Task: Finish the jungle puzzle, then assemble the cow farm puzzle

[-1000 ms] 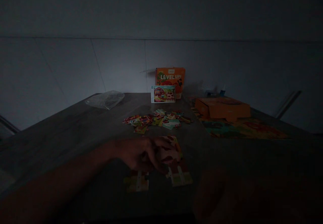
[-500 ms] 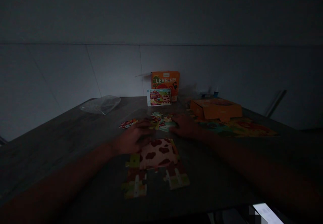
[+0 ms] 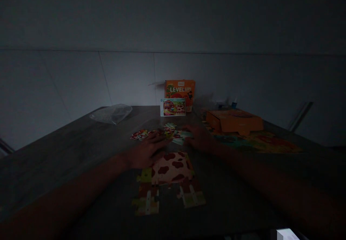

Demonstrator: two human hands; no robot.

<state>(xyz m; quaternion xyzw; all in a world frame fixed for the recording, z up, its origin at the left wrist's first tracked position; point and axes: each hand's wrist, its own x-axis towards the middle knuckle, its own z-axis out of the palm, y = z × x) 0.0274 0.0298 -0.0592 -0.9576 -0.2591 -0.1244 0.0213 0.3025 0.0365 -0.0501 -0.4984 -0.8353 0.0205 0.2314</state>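
In dim light, a partly joined jigsaw puzzle [image 3: 173, 168] with a pink, brown-spotted cow body and white fence parts lies on the table before me. Beyond it is a pile of loose puzzle pieces [image 3: 170, 126]. My left hand [image 3: 147, 151] reaches over the near left side of the pile, fingers stretched out, just above the joined part. At the pile's right side, my right hand [image 3: 201, 139] has its fingers apart beside a pale puzzle piece [image 3: 181, 137]. Whether its fingertips touch that piece is too dark to tell.
A picture card [image 3: 173, 107] leans against an upright orange box [image 3: 180, 88] at the back. To the right, another orange box [image 3: 235, 121] sits on a colourful sheet [image 3: 259, 142]. A clear plastic bag [image 3: 112, 114] lies at the back left of the table [image 3: 67, 150].
My left hand has shifted slightly right over the pile, its fingers reaching further across it. The right hand stays beside the pieces. The whole view has shifted a little.
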